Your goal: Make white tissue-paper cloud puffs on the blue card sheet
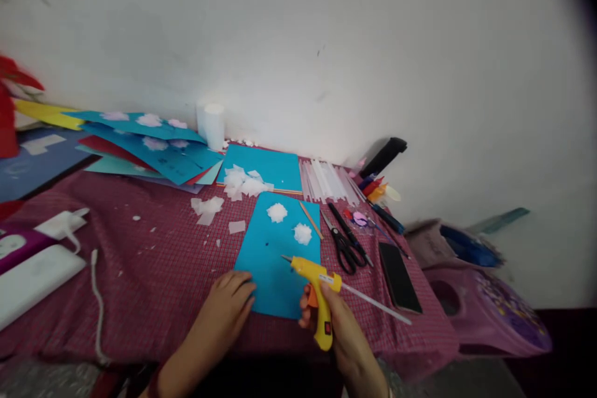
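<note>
My right hand is closed round the handle of a yellow glue gun, whose nozzle points left over a blue paper sheet. A clear glue stick juts out of the gun's back toward the right. Two white cotton tufts sit on the upper part of the sheet. My left hand rests with fingers flat on the sheet's lower left corner, holding it against the red checked tablecloth.
Black scissors, a pencil, a dark phone and glue sticks lie right of the sheet. Cotton scraps, stacked coloured papers and a white roll lie behind. A pink bag sits at the right edge.
</note>
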`<state>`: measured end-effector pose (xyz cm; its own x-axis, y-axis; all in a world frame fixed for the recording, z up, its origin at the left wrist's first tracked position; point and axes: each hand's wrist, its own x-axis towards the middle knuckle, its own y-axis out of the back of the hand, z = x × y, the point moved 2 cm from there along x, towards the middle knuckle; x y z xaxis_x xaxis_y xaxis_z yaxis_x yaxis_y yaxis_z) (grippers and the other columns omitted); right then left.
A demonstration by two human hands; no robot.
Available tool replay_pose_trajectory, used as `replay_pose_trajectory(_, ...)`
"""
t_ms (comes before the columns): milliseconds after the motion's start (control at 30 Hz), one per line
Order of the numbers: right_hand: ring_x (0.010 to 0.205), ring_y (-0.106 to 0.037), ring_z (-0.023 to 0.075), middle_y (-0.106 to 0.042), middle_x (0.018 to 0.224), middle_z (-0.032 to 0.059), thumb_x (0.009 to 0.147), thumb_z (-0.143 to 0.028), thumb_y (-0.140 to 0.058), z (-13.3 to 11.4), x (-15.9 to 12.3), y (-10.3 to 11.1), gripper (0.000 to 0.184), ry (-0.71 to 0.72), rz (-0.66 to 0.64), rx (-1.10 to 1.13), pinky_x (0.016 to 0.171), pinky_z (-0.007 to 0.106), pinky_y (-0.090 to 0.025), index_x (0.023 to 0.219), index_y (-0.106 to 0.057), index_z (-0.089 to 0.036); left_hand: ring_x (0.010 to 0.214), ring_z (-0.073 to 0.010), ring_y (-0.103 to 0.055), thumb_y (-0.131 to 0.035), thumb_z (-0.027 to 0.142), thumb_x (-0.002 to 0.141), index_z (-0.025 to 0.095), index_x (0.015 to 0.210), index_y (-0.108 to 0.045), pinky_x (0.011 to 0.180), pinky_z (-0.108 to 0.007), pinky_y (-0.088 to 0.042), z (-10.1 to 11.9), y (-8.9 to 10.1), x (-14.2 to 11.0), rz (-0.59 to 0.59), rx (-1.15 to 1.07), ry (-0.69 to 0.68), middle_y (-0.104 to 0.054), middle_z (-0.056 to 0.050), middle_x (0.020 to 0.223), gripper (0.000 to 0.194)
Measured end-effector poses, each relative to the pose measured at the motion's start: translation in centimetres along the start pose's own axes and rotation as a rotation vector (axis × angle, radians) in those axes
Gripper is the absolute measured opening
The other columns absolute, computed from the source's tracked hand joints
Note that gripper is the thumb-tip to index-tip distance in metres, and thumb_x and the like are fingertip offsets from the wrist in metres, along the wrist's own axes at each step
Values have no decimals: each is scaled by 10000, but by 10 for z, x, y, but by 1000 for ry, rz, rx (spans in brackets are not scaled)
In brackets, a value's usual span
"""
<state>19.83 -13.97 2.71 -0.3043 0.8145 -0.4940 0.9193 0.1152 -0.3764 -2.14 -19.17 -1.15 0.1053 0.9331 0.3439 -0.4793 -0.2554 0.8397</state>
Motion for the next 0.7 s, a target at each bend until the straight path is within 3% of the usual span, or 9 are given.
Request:
replay_pose_trajectory(233,436,-461,80,-574,592,-3,771,-670,-547,-20,16,-25,562,215,67,-553,419,190,-351,843,-634,-119,941,-198,-629,-507,130,840,234,969,-644,828,-323,-512,-6,0,-7,46,-102,-76,-677,-37,1037,214)
replay_pose_trajectory(467,619,-548,168,-587,669,14,826,-585,-526,-14,36,-28,423,398,101,-888,556,255,-455,886,-643,-183,847,-157,-636,-497,138,869,227,923,-621,783,-254,-534,-20,12,0,-42,-317,-14,-673,-9,916,162)
replay_pose_trajectory(700,626,-536,162,-593,733,22,845,-468,-554,0,46,-17,333,367,124,-990,592,259,-449,965,-618,-164,809,-141,-656,-499,173,881,236,945,-622,761,-215,-547,-28,16,4,14,-372,-30,-681,-5,868,153)
